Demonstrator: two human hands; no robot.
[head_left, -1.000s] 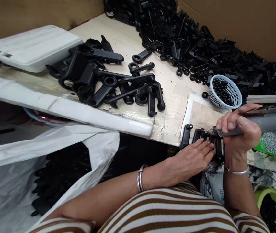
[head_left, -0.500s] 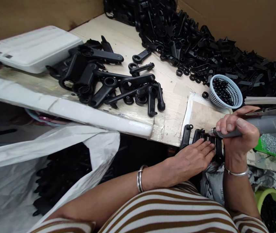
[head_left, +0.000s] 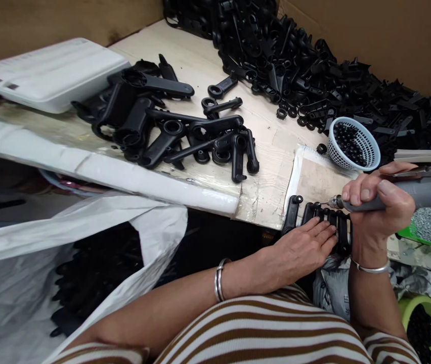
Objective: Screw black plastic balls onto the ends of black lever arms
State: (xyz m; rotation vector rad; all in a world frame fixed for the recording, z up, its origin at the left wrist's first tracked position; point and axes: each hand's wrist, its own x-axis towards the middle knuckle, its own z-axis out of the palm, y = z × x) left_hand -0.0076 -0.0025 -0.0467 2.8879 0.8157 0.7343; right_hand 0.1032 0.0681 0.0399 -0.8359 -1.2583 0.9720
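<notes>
**Black plastic parts under the driver**

Black plastic parts (head_left: pixel 327 217) lie in a row at the table (head_left: pixel 268 146) edge. The left hand (head_left: pixel 299 250) lies flat on them, fingers apart. The right hand (head_left: pixel 377 207) is clamped on a grey power screwdriver (head_left: pixel 420 194), whose tip seems to touch the row. A white basket (head_left: pixel 353 144) sits at twelve o'clock.

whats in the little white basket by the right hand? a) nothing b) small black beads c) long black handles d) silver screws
b: the basket is filled with small round black pieces, while the silver screws lie on a green tray further right, and the long black handles lie on the table itself.
</notes>
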